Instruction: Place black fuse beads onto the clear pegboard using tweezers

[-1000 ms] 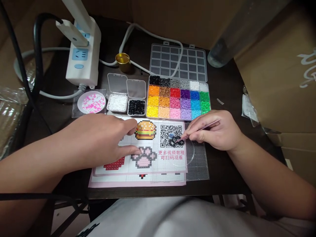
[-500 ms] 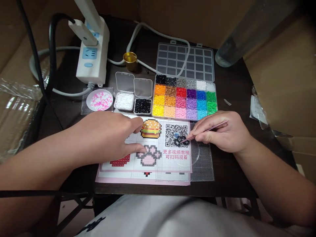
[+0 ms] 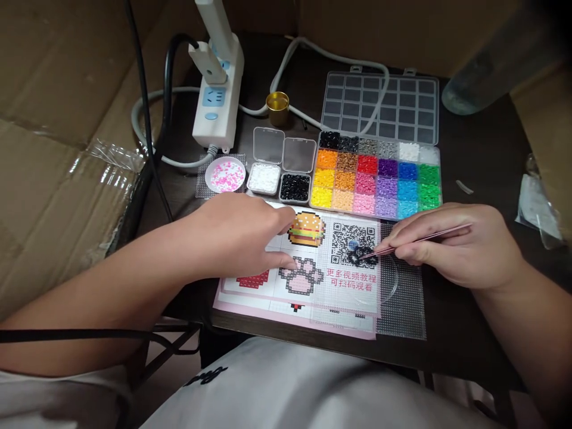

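Observation:
My right hand [image 3: 456,244] pinches a pair of pink tweezers [image 3: 429,236]. Their tips reach a small cluster of black beads [image 3: 367,256] on the clear pegboard [image 3: 404,310]. Beneath part of the board lies a pattern sheet [image 3: 357,301] with a printed burger [image 3: 307,229], a pink paw [image 3: 300,277] and a QR code. My left hand [image 3: 250,235] rests over the sheet's left part, thumb and index finger apart, holding nothing that I can see. Its other fingers are tucked out of sight, and it partly covers a red printed figure.
Behind the sheet stand a sorted bead box [image 3: 378,179] with its lid open, tubs of white beads [image 3: 263,177] and black beads [image 3: 295,187], and a dish of pink and white beads [image 3: 226,174]. Farther back are a power strip [image 3: 217,101], a gold cup [image 3: 277,108] and cables.
The whole view has shifted, so everything appears farther right and slightly rotated. Both hands keep nearly the same pose, and the tweezer tips stay at the black beads.

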A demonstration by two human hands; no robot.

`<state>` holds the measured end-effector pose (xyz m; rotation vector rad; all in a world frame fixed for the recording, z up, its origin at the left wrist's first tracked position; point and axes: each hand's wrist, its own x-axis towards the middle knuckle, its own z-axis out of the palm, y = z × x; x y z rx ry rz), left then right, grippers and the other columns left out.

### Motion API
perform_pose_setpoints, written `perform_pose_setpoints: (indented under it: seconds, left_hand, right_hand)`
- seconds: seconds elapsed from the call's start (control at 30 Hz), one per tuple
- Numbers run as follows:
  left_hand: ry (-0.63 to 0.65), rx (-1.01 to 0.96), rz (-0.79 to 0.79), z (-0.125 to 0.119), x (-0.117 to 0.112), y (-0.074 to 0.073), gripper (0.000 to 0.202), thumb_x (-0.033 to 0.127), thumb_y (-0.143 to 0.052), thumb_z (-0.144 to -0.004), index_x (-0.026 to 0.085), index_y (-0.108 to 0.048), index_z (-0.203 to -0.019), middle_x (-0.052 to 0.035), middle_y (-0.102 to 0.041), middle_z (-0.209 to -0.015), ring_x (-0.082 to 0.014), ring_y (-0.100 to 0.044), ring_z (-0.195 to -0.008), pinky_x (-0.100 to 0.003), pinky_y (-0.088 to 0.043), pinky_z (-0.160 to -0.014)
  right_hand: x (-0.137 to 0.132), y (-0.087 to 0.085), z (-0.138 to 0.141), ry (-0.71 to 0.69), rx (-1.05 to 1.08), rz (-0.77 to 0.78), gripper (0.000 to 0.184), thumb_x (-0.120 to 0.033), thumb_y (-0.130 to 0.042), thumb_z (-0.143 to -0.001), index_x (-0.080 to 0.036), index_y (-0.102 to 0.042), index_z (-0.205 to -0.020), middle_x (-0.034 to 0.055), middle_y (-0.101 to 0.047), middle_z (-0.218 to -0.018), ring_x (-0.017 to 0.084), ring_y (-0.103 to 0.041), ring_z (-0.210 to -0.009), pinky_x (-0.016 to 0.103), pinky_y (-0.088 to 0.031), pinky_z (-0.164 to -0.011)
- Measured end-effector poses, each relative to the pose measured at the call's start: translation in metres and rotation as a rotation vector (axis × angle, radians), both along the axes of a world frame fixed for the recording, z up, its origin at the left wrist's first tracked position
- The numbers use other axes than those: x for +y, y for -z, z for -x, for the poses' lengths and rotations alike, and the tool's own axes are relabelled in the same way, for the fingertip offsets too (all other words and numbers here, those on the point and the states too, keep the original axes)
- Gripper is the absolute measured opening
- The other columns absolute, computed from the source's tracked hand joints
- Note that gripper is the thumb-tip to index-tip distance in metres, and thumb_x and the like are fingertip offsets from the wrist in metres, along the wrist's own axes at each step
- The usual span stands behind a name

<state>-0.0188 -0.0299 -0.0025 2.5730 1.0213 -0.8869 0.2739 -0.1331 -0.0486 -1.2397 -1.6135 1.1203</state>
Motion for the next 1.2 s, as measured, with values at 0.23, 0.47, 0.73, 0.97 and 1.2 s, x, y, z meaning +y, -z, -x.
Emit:
perform_pose_setpoints:
  seconds: [0.23, 0.47, 0.73, 0.97, 1.2]
  left_hand:
    - [0.012, 0.012, -0.01, -0.001, -0.002, -0.001, 0.071, 0.079, -0.054, -0.085, 0.028, -0.071, -0.131, -0.0107, -0.077, -0.083, -0.0339, -0.072, -0.078, -0.043, -0.05, -0.072]
    - [0.017, 0.007, -0.023, -0.001, -0.001, 0.0, 0.069, 0.078, -0.056, -0.085, 0.026, -0.072, -0.127, -0.011, -0.076, -0.081, -0.0339, -0.071, -0.075, -0.042, -0.049, -0.068]
    - [0.024, -0.021, -0.08, 0.004, 0.0, 0.008, 0.058, 0.073, -0.06, -0.086, 0.027, -0.072, -0.119, -0.0084, -0.078, -0.085, -0.0318, -0.07, -0.075, -0.045, -0.055, -0.071]
    - [0.003, -0.019, -0.068, 0.004, 0.002, 0.012, 0.061, 0.077, -0.059, -0.082, 0.029, -0.072, -0.119, -0.008, -0.077, -0.084, -0.0327, -0.068, -0.073, -0.051, -0.059, -0.073]
    - [-0.051, -0.04, -0.04, 0.004, 0.003, 0.014, 0.064, 0.079, -0.059, -0.076, 0.03, -0.073, -0.116, -0.0089, -0.074, -0.082, -0.0339, -0.067, -0.075, -0.053, -0.057, -0.077]
  right_hand:
    - [0.001, -0.001, 0.002, -0.024, 0.008, -0.016, 0.009, -0.025, -0.093, -0.084, -0.033, -0.09, -0.086, 0.0019, -0.086, -0.082, 0.019, -0.083, -0.069, 0.021, -0.065, -0.055]
    - [0.002, 0.001, -0.001, -0.016, 0.01, -0.02, 0.009, -0.026, -0.093, -0.083, -0.032, -0.09, -0.087, 0.0026, -0.086, -0.083, 0.02, -0.083, -0.069, 0.024, -0.066, -0.056]
    - [0.006, 0.004, -0.002, -0.033, 0.088, 0.052, 0.005, -0.03, -0.09, -0.085, -0.025, -0.09, -0.086, 0.0059, -0.085, -0.078, 0.015, -0.072, -0.052, 0.023, -0.055, -0.041]
    - [0.006, 0.003, -0.002, -0.046, 0.089, 0.077, 0.005, -0.033, -0.09, -0.087, -0.027, -0.09, -0.087, 0.0054, -0.085, -0.079, 0.013, -0.068, -0.048, 0.024, -0.053, -0.04]
    - [0.006, 0.001, -0.001, -0.057, 0.072, 0.06, 0.005, -0.033, -0.089, -0.088, -0.028, -0.09, -0.087, 0.0051, -0.085, -0.079, 0.013, -0.07, -0.051, 0.023, -0.053, -0.041]
